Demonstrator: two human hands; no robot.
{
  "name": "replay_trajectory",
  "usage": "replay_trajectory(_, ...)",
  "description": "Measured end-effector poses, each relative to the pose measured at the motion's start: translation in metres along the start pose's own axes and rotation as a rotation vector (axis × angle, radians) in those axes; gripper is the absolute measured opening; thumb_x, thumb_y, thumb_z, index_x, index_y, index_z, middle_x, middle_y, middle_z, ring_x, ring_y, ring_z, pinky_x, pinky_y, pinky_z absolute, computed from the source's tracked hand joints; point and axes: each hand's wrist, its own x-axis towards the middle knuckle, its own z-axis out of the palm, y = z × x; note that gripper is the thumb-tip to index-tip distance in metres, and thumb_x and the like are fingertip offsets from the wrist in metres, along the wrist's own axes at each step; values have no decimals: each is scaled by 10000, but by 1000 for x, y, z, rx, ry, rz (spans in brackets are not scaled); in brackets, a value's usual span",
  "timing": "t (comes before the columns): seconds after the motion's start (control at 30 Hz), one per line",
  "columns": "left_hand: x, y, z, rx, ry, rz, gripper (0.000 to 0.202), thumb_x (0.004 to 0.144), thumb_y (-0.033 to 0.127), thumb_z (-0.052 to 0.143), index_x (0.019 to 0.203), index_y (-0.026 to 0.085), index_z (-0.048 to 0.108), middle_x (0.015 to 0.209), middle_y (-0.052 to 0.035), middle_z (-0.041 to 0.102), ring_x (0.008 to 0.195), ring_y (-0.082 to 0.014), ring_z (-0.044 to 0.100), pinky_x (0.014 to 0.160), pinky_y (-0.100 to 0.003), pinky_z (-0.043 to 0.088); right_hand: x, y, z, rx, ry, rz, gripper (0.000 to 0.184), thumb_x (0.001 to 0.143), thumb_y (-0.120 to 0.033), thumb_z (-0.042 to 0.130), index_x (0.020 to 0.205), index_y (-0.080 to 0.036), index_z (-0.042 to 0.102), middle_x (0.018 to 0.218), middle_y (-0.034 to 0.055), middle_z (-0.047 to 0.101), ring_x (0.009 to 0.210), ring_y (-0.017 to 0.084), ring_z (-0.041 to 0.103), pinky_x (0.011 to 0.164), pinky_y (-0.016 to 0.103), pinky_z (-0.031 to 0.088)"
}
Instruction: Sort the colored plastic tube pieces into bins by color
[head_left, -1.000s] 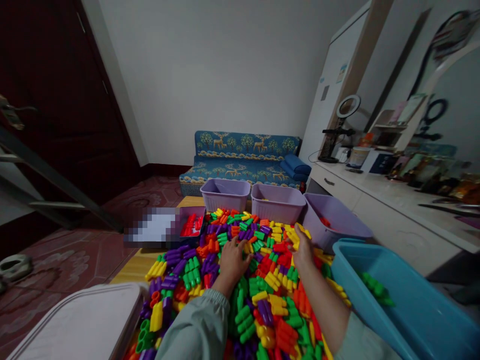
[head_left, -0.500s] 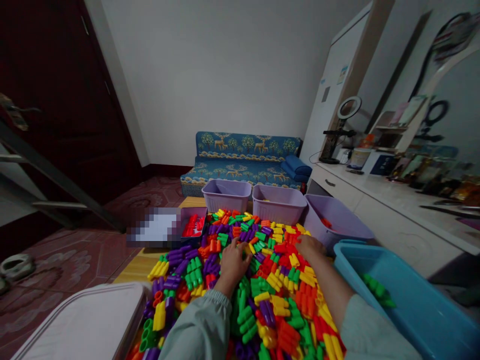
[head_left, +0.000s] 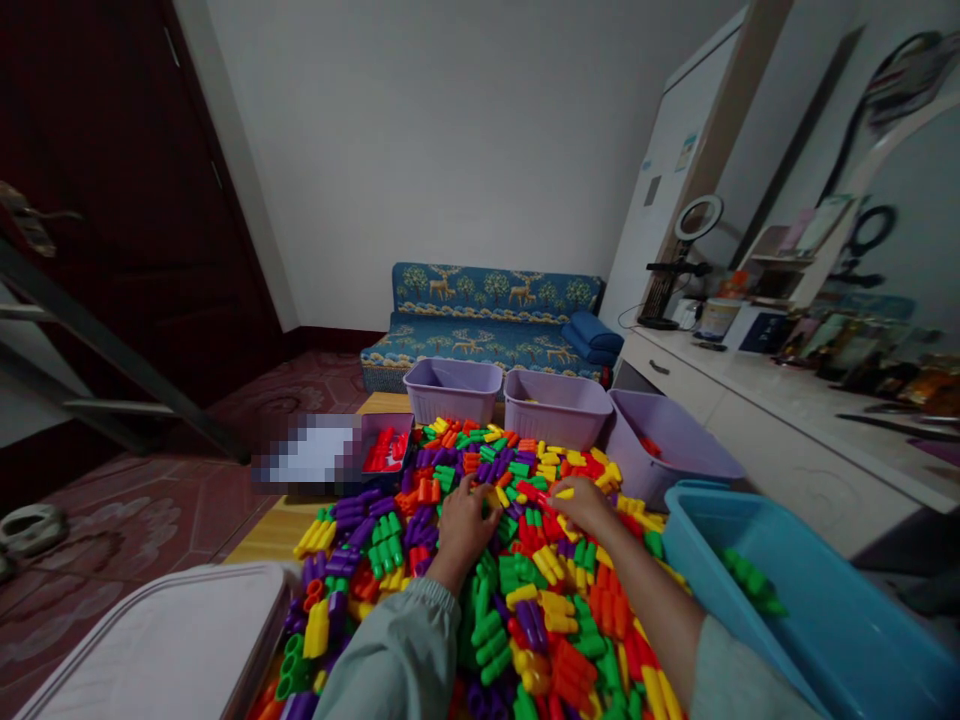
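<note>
A thick spread of plastic bullet-shaped toy blocks [head_left: 386,545] in red, orange, yellow, green and purple covers the table. My left hand [head_left: 463,525] is over its middle, fingers curled round a yellow block [head_left: 492,498] that shows between thumb and forefinger. To the right, my right hand [head_left: 589,508] is palm down with its fingers pinched on another yellow block [head_left: 564,493]. A red block [head_left: 534,492] lies just left of those fingertips. Part of each grip is hidden by the fingers.
Purple bins [head_left: 454,405] line the far edge. A blue bin [head_left: 810,590] with green blocks stands at right. A dark box [head_left: 386,450] holds red pieces at left, and a pale lid [head_left: 172,640] is at the near left. Beyond is a patterned sofa [head_left: 487,320].
My right hand has moved left from the right side of the pile toward my left hand, bringing a yellow block. My left hand has barely moved.
</note>
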Motion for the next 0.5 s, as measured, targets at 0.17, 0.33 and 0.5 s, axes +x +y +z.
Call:
replay_trajectory(0.17, 0, -1, 0, -7, 13, -17, 389, 798, 416, 598, 1160, 276, 620, 1229, -57, 546, 1120, -210, 533, 933, -300, 391, -4, -3, 14, 241, -230, -21, 243, 630, -399, 722, 687, -181, 632, 483, -28, 586, 387, 128, 522, 362, 196, 279)
replay_trajectory(0.33, -1, -2, -2, 32, 16, -11, 397, 812, 413, 585, 1175, 255, 606, 1082, -65, 607, 1037, -210, 566, 881, -306, 394, 0, -11, 10, -39, 51, -131, 189, 661, -337, 686, 577, -181, 618, 509, -12, 590, 522, 154, 578, 482, 228, 384)
replay_trajectory(0.5, -1, -2, -4, 61, 33, -5, 375, 834, 353, 566, 1194, 253, 589, 1027, -60, 638, 972, -203, 593, 824, -290, 396, -16, -15, 18, -493, -32, -277, 147, 680, -263, 669, 806, -221, 732, 880, 41, 731, 887, 221, 659, 755, 285, 456)
